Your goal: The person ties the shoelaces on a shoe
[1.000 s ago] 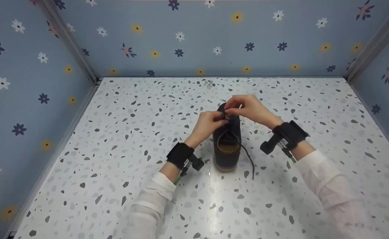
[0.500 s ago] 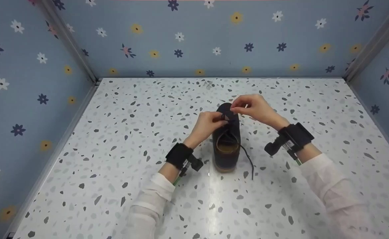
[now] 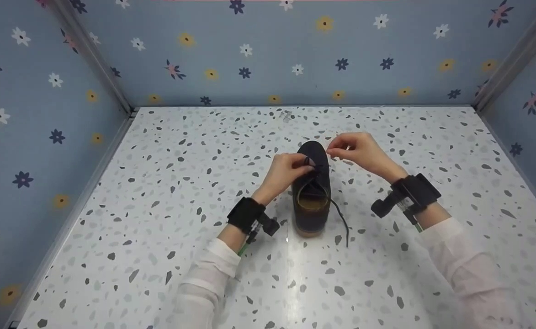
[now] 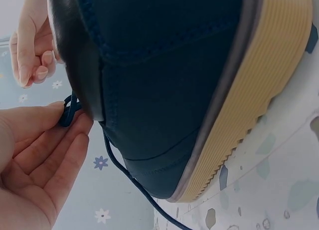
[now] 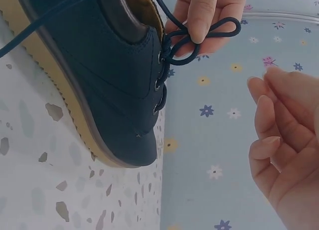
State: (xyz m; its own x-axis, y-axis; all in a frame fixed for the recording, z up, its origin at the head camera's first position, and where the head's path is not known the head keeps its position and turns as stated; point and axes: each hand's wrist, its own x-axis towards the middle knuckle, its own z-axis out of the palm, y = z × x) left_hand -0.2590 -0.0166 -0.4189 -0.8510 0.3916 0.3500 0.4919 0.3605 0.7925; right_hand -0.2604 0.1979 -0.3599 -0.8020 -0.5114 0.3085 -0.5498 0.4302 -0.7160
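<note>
A dark blue lace-up shoe (image 3: pixel 311 221) with a ribbed tan sole stands on the speckled surface, toe pointing away from me. My left hand (image 3: pixel 287 172) pinches the dark shoelace (image 5: pixel 224 34) between thumb and fingers above the tongue, and a loop sticks out past the fingertips in the right wrist view. One loose lace end (image 3: pixel 342 219) trails down the shoe's right side onto the surface. To the right of the toe, my right hand (image 3: pixel 361 151) hovers with fingers loosely bent and thumb close to the forefinger; nothing lies between them in the right wrist view.
A white speckled tabletop (image 3: pixel 181 205) spreads around the shoe. Blue flowered panels (image 3: pixel 272 55) enclose it at the back, left and right, with metal strips in the corners. Black straps with small cameras (image 3: pixel 246 214) sit on both wrists.
My right hand has come away from the laces and moved right, off the shoe's toe. The left hand keeps its pinch on the lace, nearly still.
</note>
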